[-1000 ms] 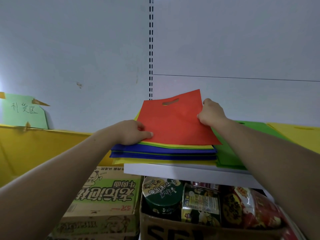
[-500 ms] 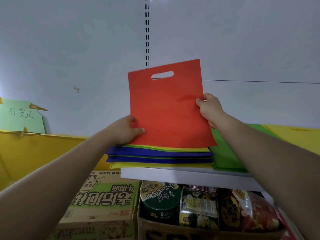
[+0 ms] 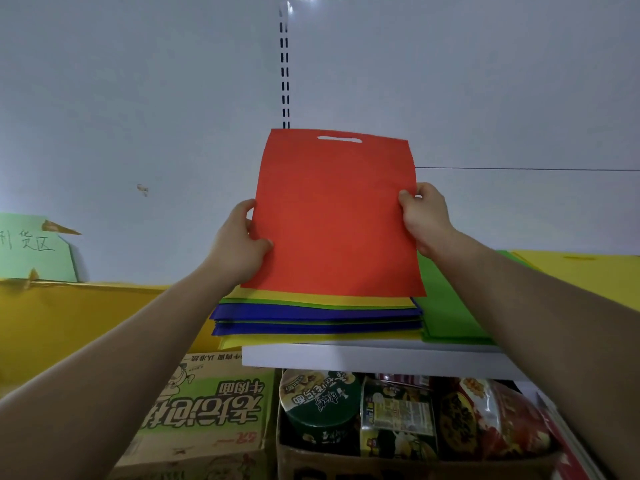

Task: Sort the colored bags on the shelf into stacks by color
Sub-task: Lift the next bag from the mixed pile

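While it stands upright above the mixed pile, the red bag [image 3: 332,216] is gripped at both side edges, its cut-out handle slot uppermost and its lower edge just over the pile's top sheet. The left hand [image 3: 239,247] pinches the left edge low down, thumb on the near face; the right hand [image 3: 424,220] pinches the right edge slightly higher, thumb likewise in front and fingers curled behind. Beneath lies the mixed pile of bags [image 3: 317,317], with yellow, green and blue layers visible at its near edge, resting on the white shelf [image 3: 346,358]. Just beside it to the right lies a green stack [image 3: 446,313], and beyond that a yellow stack [image 3: 588,271]. Below the shelf are a green noodle carton [image 3: 207,410] and a cardboard box of packaged snacks [image 3: 398,417]. Behind rises a pale wall panel [image 3: 138,98].
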